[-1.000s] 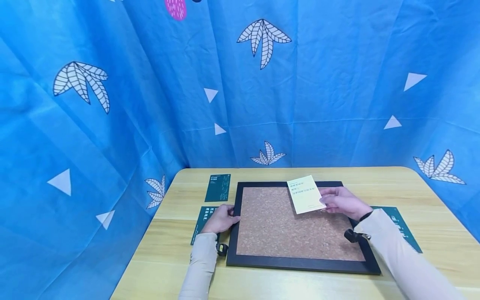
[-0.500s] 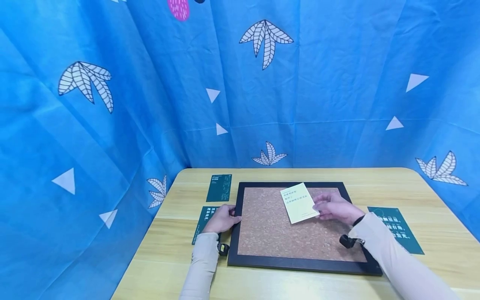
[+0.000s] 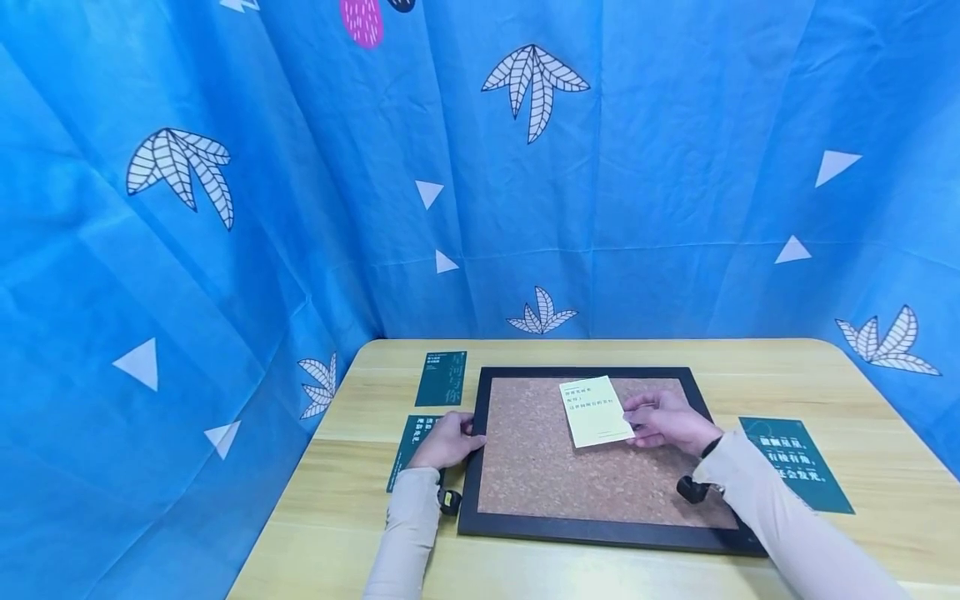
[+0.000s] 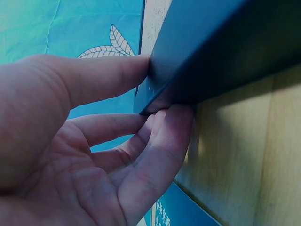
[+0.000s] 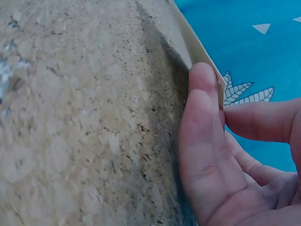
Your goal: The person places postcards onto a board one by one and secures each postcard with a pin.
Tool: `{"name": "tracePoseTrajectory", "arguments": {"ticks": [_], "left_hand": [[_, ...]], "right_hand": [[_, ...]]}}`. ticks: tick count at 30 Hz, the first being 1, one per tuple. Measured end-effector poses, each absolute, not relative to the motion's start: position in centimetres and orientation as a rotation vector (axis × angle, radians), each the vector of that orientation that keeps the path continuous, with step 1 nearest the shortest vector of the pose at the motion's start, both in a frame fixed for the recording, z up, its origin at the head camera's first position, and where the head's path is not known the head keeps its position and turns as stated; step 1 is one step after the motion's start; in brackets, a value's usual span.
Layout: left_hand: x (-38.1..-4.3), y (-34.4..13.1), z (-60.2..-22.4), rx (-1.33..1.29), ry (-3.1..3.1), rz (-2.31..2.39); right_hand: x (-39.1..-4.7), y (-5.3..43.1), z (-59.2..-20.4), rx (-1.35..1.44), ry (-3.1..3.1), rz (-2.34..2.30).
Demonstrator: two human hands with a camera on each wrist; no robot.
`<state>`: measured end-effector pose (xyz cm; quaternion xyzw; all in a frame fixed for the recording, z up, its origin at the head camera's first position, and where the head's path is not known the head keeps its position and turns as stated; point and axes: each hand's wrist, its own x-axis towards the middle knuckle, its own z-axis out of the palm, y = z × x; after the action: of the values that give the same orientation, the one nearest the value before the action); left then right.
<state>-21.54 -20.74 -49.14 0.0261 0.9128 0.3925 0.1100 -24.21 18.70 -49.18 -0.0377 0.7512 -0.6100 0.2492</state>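
My right hand (image 3: 667, 421) holds a pale yellow printed card (image 3: 596, 412) by its near right corner, thumb on top and fingers (image 5: 202, 136) underneath, between card and cork. The card slants over the upper middle of a black-framed cork board (image 3: 555, 475) lying on the desk (image 3: 322, 533). Shadow shows beneath its gripped corner; whether the far edge touches the cork I cannot tell. My left hand (image 3: 444, 440) pinches the board's left edge, thumb against the frame's side, fingertips tucked below.

What could go wrong, as I judge it: holding only one corner, I could let the card swing crooked or slip if the pinch loosens. Pressing too hard there might crease it. My fingers under the frame could tip the board if they lifted, shifting the surface beneath the card.

Counted: one yellow card; three dark green cards, namely an upper left card (image 3: 441, 379), a lower left card (image 3: 408, 446) partly covered by my left arm, and a right-hand card (image 3: 798, 467) partly covered by my sleeve (image 3: 783, 521); one board; two hands; one desk.
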Motion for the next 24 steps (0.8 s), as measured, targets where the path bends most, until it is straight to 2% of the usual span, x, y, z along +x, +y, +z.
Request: {"name": "tracePoseTrajectory", "arguments": {"ticks": [24], "left_hand": [[-21.7, -20.8, -49.2, 0.08, 2.681, 1.141]], "right_hand": [[-24.6, 14.9, -49.4, -0.101, 2.213, -1.532]]}}
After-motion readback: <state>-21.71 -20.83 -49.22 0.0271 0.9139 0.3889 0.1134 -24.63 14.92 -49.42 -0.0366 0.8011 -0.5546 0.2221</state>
